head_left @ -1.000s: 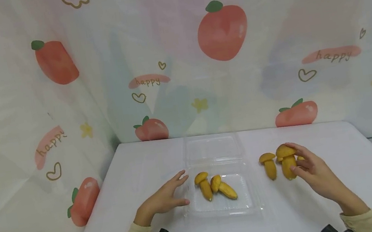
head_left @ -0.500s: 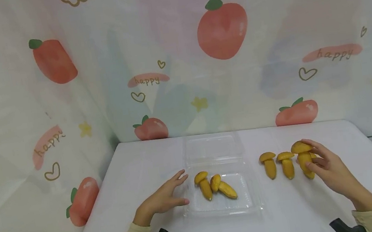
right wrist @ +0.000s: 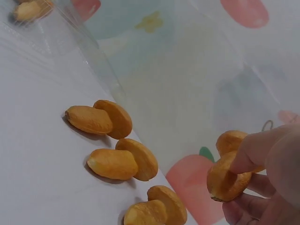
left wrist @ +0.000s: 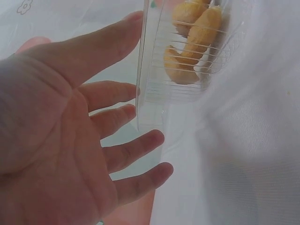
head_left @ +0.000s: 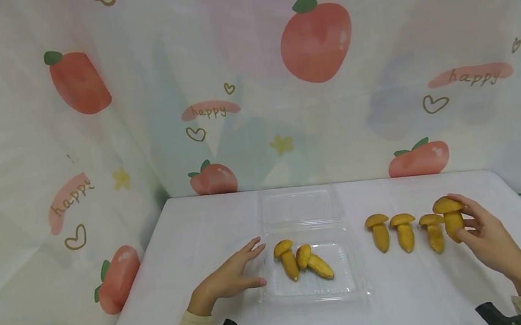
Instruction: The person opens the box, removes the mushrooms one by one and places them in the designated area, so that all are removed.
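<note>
My right hand (head_left: 491,238) pinches a yellow-brown mushroom (head_left: 449,212) between thumb and fingers, its cap up, at the right of the table. In the right wrist view that mushroom (right wrist: 227,176) hangs off the fingertips, apart from the others. Left of it, three similar mushrooms lie in a row: one (head_left: 379,234), another (head_left: 405,234) and a third (head_left: 434,235). My left hand (head_left: 227,278) is spread beside the left wall of a clear plastic box (head_left: 352,283). Two mushrooms, one (head_left: 288,264) beside the other (head_left: 320,267), lie inside the box.
The box's clear lid (head_left: 299,207) lies folded back toward the rear. All stands on a white table (head_left: 213,219). A cloth wall (head_left: 248,75) printed with red fruit rises at the back and left.
My right hand has moved rightward with its mushroom, passing in front of the row and uncovering the mushrooms behind it. My left hand has stayed by the box.
</note>
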`<state>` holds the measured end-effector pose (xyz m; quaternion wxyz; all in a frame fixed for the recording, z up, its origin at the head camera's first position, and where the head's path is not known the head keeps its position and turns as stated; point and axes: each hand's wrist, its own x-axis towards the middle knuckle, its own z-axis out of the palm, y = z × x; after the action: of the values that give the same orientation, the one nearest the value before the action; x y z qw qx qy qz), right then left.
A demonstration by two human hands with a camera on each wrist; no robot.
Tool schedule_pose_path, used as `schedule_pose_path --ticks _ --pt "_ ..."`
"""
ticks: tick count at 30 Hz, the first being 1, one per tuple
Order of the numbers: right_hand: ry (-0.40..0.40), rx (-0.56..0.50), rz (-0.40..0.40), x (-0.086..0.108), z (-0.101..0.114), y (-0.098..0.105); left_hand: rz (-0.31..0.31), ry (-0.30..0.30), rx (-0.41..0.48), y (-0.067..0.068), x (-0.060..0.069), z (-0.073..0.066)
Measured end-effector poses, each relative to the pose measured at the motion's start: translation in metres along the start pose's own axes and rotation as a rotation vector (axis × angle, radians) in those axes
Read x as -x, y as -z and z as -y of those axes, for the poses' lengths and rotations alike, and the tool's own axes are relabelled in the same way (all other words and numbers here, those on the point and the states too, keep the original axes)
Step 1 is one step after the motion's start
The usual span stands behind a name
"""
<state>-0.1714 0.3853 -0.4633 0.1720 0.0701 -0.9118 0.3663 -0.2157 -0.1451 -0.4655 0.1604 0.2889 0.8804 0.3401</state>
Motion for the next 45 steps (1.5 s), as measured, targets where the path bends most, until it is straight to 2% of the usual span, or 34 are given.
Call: schedule_pose_path --ticks 5,11,14,22,27,35,45 --pt "-0.039 -0.01 -0.018 0.002 -0.008 0.004 -0.004 0.005 0.001 0.0 0.0 -0.001" --pt "-0.162 0.02 -0.003 0.004 -0.022 0.006 -0.002 0.007 0.001 -0.001 0.0 0.0" --pt "-0.199 0.031 -0.001 0.004 -0.031 0.009 -0.001 0.007 -0.004 -0.002 0.0 0.001" --pt "-0.29 0.062 0.1 0.002 -0.059 0.011 -0.007 0.022 0.002 -0.002 -0.001 0.001" --pt "-0.297 0.073 0.154 0.004 -0.07 0.006 -0.008 0.012 0.006 -0.001 0.0 -0.002" --pt "-0.228 0.158 0.158 0.006 -0.074 0.0 -0.011 0.019 -0.005 -0.001 0.002 0.0" --pt "-0.267 0.196 0.172 0.008 -0.078 0.003 -0.011 0.007 -0.004 0.0 0.001 -0.002"
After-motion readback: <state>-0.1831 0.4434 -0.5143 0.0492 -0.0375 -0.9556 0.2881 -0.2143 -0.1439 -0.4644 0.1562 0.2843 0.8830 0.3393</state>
